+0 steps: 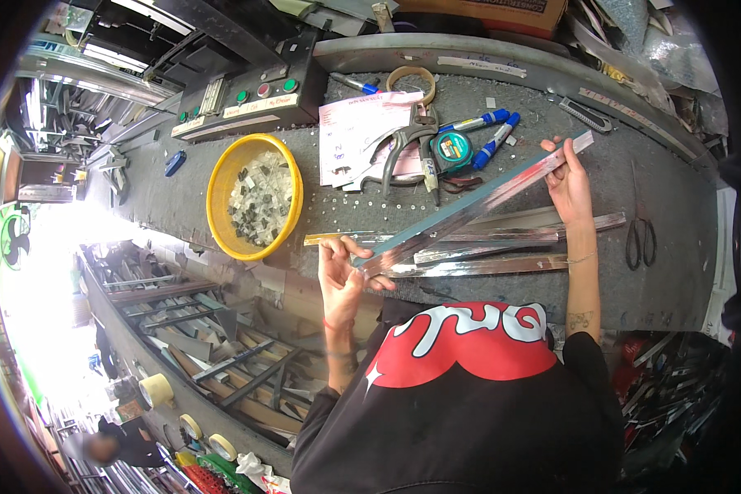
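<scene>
Presently, head view: I see one long shiny strip (479, 207) slanting from the centre of the frame up to the upper right. The left hand (342, 270), at centre, grips its lower end; the right hand (570, 185), upper right, has fingers closed round it near the upper end. Below it I note more strips (510, 265) lying on the grey bench (675, 189). Yellow bowl (217, 198) of small pieces left of centre; tape measure (454, 150) upper centre; scissors (640, 245) at right.
</scene>
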The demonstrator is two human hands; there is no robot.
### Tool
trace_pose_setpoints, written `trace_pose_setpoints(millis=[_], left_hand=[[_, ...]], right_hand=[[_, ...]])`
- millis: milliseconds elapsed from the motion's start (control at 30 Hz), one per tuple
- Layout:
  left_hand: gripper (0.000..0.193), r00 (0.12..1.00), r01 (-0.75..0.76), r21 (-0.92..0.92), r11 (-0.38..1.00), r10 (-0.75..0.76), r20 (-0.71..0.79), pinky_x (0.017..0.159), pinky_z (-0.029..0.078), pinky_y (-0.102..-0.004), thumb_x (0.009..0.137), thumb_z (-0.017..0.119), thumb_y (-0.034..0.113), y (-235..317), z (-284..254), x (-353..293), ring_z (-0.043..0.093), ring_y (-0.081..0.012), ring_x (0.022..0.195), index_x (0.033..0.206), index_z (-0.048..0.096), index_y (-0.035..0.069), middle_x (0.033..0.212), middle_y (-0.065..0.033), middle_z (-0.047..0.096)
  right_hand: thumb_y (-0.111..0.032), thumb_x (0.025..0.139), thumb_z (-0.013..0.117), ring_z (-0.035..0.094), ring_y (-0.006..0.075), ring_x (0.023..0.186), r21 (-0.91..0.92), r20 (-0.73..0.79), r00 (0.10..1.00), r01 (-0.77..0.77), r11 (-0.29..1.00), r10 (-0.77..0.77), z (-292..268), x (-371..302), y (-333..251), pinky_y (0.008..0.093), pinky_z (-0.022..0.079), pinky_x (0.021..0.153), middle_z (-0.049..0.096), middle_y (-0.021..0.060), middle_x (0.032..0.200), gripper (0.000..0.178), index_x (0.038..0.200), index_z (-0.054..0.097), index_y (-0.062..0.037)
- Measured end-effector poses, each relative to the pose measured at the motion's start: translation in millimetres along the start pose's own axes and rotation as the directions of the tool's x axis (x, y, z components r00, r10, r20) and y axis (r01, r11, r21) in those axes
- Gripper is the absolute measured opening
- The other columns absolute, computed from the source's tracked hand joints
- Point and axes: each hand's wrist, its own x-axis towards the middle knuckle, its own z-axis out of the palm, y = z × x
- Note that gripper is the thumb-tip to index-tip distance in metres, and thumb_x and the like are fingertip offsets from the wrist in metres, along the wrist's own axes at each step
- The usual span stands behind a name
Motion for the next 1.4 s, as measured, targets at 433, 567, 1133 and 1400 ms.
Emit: trace_pose_setpoints(millis=[433,567,1133,1400], left_hand=[[0.021,0.927,0.242,0.962,0.126,0.262,-0.267,0.071,0.046,-0.0369,0.079,0.062,0.008,8.8,-39.6,4.0,0.056,-0.0236,0.083,0.098,0.056,0.003,0.098,-0.0123,0.052],[0.029,0.851,-0.049,0.977,-0.206,0.504,0.149,0.085,0.040,-0.0392,0.079,0.065,0.018,19.9,-0.9,8.9,0.050,-0.0282,0.100,0.106,0.057,0.008,0.104,-0.0101,0.054],[0.054,0.791,-0.582,0.801,-0.141,0.134,0.598,0.056,0.038,-0.0309,0.050,0.076,0.005,21.1,13.1,35.8,0.046,-0.0193,0.054,0.102,0.061,0.008,0.062,-0.0019,0.051],[0.055,0.749,-0.622,0.717,-0.315,0.029,0.662,0.057,0.037,-0.0301,0.049,0.077,0.013,47.5,21.0,36.1,0.051,-0.0179,0.058,0.101,0.061,0.012,0.065,-0.0001,0.051]], right_hand=[[-0.034,0.093,0.052,0.055,0.0109,0.059,-0.044,-0.089,0.992,0.081,0.996,-0.085,30.8,-16.3,40.2,0.0220,0.042,0.048,0.064,0.0116,0.097,0.029,0.105,0.048,-0.0082],[-0.030,0.097,0.043,0.057,0.0146,0.058,-0.069,0.048,0.982,0.187,0.980,-0.184,74.5,-37.8,46.7,0.0242,0.048,0.046,0.060,0.0112,0.093,0.026,0.110,0.041,-0.0074],[-0.020,0.087,0.062,0.052,0.0089,0.073,-0.845,0.430,0.883,0.468,0.259,-0.191,109.3,-99.9,-56.3,0.0244,0.045,0.067,0.056,0.0038,0.081,0.022,0.095,0.054,-0.0003],[-0.017,0.086,0.062,0.046,0.0074,0.068,-0.869,0.387,0.888,0.262,0.419,0.247,95.4,-77.8,-77.0,0.0238,0.039,0.063,0.051,-0.0013,0.071,0.020,0.081,0.055,0.0006]])
